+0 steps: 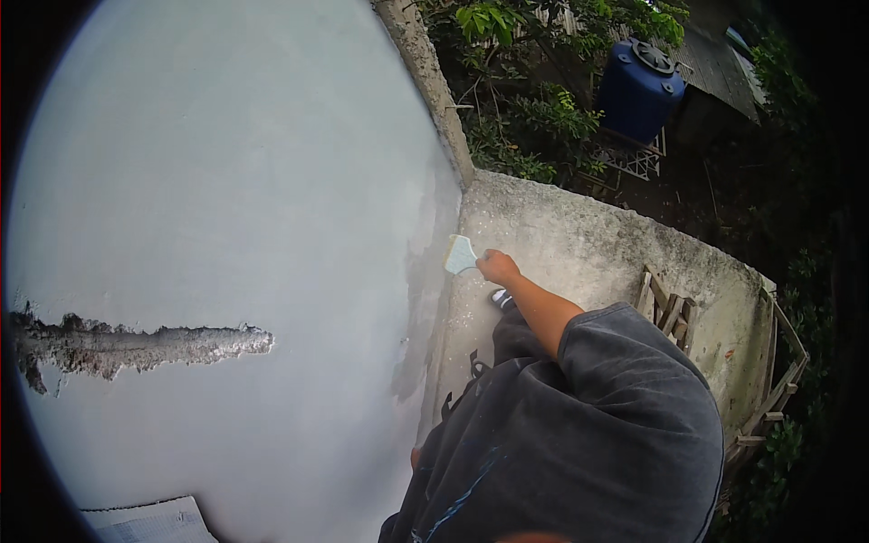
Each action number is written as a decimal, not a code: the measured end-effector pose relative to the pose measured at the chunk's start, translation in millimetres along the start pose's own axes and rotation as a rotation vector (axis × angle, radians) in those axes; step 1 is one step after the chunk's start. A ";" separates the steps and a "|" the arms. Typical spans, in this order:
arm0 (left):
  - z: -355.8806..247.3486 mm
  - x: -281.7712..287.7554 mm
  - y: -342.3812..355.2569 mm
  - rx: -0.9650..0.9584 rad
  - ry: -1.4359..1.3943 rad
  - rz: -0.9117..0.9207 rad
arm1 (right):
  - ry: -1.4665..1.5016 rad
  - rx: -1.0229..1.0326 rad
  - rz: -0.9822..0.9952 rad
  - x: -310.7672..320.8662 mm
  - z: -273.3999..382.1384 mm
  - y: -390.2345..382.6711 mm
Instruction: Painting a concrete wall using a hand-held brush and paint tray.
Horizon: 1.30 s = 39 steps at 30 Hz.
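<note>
My right hand (496, 267) is closed round the handle of a wide, flat paintbrush (461, 255) coated in pale blue. The brush's broad end faces a large pale blue wall (235, 217), close to its right edge; I cannot tell whether it touches. Darker grey patches (421, 317) run along that edge of the wall. A small bit of skin shows at the left side of my dark grey shirt (579, 452). It may belong to my left hand, but its fingers are hidden.
A rough bare strip (145, 346) crosses the wall at left. Beside me runs a weathered concrete surface (552, 217) with a wooden frame (668, 306) on it. Beyond its edge are plants and a blue water tank (638, 95). A white panel (149, 522) shows lower left.
</note>
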<state>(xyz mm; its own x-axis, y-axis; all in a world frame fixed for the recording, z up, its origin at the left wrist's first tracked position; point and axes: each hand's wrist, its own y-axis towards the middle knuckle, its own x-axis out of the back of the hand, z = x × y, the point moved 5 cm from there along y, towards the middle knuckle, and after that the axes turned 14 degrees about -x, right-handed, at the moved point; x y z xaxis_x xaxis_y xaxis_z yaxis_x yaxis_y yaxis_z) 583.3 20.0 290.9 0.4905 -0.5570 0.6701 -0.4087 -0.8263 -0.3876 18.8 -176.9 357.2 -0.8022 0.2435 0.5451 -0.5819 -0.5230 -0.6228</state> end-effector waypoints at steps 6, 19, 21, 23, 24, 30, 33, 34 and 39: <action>-53.6 -28.4 -18.0 0.073 0.044 -0.057 | -0.276 -0.072 0.207 -29.2 49.8 61.5; -155.8 -27.2 -27.2 0.341 -0.130 -0.244 | -0.108 0.080 0.270 -33.9 74.3 111.3; -154.1 -31.9 -23.4 0.385 -0.244 -0.315 | -0.241 0.006 0.329 -35.1 60.0 121.9; -161.2 -37.2 -16.9 0.445 -0.261 -0.224 | -0.278 -0.027 0.313 -41.8 54.5 135.1; -168.1 -42.4 -13.1 0.503 -0.275 -0.119 | -0.311 -0.072 0.294 -43.3 48.7 140.5; -163.2 -54.3 -17.0 0.209 0.053 -0.190 | -0.311 0.033 0.298 -52.5 93.2 147.6; -129.9 -77.1 -43.4 0.218 0.187 -0.050 | -0.265 0.119 0.353 -48.8 124.9 103.7; -130.8 -82.2 -38.5 0.207 0.182 -0.048 | -0.266 0.118 0.341 -41.4 117.2 101.2; -172.4 -75.6 -7.4 -0.009 0.128 -0.062 | -0.133 0.113 0.353 -21.1 54.7 121.5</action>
<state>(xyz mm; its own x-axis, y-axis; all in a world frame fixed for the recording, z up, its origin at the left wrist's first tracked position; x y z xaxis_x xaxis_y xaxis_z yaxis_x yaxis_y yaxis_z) 416.5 82.7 352.2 0.4133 -0.4896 0.7677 -0.3877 -0.8575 -0.3382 -27.6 -290.3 300.7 -0.9218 -0.0717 0.3810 -0.2488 -0.6443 -0.7232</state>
